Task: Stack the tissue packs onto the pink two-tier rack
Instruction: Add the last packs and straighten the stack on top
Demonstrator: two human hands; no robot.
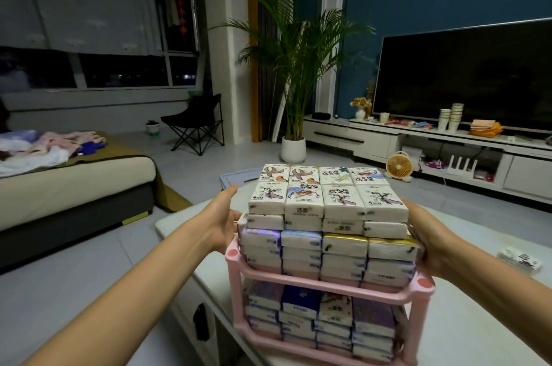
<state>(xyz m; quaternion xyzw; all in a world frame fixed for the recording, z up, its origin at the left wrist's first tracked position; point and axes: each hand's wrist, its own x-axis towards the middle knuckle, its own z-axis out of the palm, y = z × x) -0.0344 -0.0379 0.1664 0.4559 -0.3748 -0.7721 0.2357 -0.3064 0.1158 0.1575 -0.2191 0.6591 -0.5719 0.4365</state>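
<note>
The left hand (pixel 222 216), fingers straight, and the right hand (pixel 430 234), its curl hidden, flank the tissue packs (pixel 328 204) piled on the pink rack (pixel 328 285), seemingly squaring them; the loose pack (pixel 521 258) on the table (pixel 478 320) probably goes next.
</note>
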